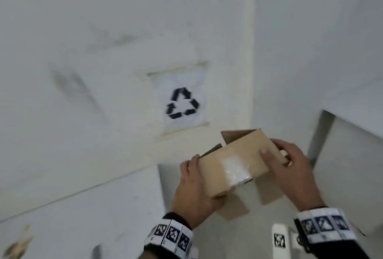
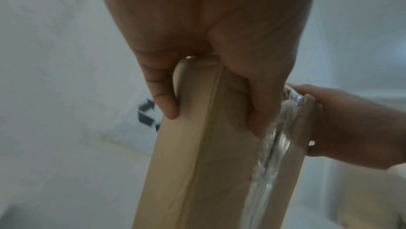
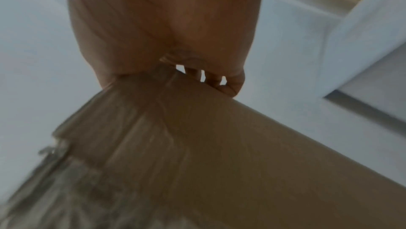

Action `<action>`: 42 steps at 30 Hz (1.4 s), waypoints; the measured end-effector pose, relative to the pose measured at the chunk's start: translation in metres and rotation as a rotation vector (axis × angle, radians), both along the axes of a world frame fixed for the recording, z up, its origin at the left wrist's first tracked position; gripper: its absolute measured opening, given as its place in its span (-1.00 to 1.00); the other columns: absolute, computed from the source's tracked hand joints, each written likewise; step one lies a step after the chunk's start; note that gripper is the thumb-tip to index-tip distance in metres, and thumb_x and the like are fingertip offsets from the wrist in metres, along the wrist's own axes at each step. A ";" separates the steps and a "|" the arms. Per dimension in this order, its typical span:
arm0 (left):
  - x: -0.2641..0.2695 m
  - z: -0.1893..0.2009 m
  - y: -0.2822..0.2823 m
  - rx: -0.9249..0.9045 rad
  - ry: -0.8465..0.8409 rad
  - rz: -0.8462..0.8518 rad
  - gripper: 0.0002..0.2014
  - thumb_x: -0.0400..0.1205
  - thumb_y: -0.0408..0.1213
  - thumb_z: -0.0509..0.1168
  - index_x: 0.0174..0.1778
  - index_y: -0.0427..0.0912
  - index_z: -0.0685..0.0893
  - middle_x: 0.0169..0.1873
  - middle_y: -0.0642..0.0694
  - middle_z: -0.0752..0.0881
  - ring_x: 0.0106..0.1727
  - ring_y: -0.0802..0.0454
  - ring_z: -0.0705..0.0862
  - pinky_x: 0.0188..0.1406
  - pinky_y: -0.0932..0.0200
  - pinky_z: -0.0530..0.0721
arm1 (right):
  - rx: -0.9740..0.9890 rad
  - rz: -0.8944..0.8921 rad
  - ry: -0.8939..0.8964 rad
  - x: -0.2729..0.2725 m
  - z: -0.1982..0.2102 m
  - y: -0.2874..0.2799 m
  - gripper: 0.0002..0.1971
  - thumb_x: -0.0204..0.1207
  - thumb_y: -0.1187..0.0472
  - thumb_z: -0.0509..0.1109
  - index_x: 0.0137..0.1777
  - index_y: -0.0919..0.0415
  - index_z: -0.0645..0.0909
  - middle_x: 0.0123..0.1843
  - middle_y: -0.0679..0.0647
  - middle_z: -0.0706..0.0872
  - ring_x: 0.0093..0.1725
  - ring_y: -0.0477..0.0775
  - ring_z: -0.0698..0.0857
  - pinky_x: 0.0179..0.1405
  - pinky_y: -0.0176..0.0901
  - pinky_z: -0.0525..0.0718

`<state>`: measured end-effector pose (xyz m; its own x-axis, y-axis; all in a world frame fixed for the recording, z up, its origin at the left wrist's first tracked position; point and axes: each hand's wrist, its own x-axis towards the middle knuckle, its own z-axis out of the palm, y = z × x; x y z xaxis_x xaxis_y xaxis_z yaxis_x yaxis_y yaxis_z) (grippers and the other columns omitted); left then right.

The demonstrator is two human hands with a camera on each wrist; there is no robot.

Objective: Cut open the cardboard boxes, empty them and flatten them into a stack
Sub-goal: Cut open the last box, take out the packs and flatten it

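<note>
A small brown cardboard box point(image 1: 234, 161) hangs in the air between both hands, tilted, with clear tape point(image 1: 236, 168) across its near face and its flaps loose at both ends. My left hand point(image 1: 194, 192) grips its lower left end, thumb on top and fingers underneath. In the left wrist view the fingers point(image 2: 162, 100) curl round the box point(image 2: 197, 172) edge beside the tape point(image 2: 270, 154). My right hand point(image 1: 290, 165) holds the upper right end, thumb pressed on the face. The right wrist view is blurred and shows fingers point(image 3: 222, 83) hooked over the box point(image 3: 219, 163).
A white wall carries a taped paper with a black recycling symbol point(image 1: 182, 103). A white post point(image 1: 248, 51) stands behind the box and a white table point(image 1: 352, 101) at the right. A white marked device point(image 1: 279, 240) sits low between my wrists.
</note>
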<state>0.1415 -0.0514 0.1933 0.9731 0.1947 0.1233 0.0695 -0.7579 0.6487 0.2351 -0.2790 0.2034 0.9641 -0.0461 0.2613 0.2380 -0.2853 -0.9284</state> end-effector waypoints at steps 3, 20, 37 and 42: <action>-0.063 0.072 0.062 0.043 -0.085 0.104 0.12 0.27 0.15 0.62 0.63 0.04 0.08 0.23 0.20 0.17 0.20 -0.03 0.60 0.07 0.06 0.69 | -0.036 0.187 -0.012 -0.034 0.086 0.067 -0.61 0.54 -0.22 0.43 0.31 -0.15 0.66 0.17 -0.13 0.66 0.06 -0.13 0.65 -0.15 -0.25 0.53; -0.431 0.032 0.465 -0.649 0.066 0.837 0.15 0.11 0.25 0.68 0.54 -0.18 0.38 0.28 -0.17 0.65 0.12 -0.14 0.76 -0.18 -0.09 0.83 | -0.530 0.834 0.141 -0.270 0.030 0.458 -0.44 0.60 -0.10 0.47 0.56 0.00 0.48 0.46 -0.11 0.59 0.37 -0.09 0.57 0.38 -0.16 0.47; -0.526 -0.089 0.464 -1.112 0.715 1.024 0.06 0.33 0.55 0.38 0.57 -0.18 0.46 0.24 -0.23 0.66 0.02 -0.23 0.84 -0.05 -0.11 0.85 | -1.300 0.793 0.436 -0.265 -0.199 0.487 -0.58 0.68 0.11 0.31 0.42 0.29 0.33 0.24 0.31 0.63 0.18 0.35 0.71 0.12 0.06 0.68; -0.502 -0.122 0.476 -0.675 0.417 1.027 0.36 0.28 0.17 0.70 0.79 0.15 -0.17 0.74 -0.19 0.20 0.63 -0.29 0.42 0.41 -0.22 0.60 | -0.803 0.814 0.488 -0.222 -0.147 0.484 -0.63 0.72 -0.01 0.14 0.32 0.26 0.47 -0.01 0.29 0.69 -0.25 0.19 0.58 -0.19 0.11 0.61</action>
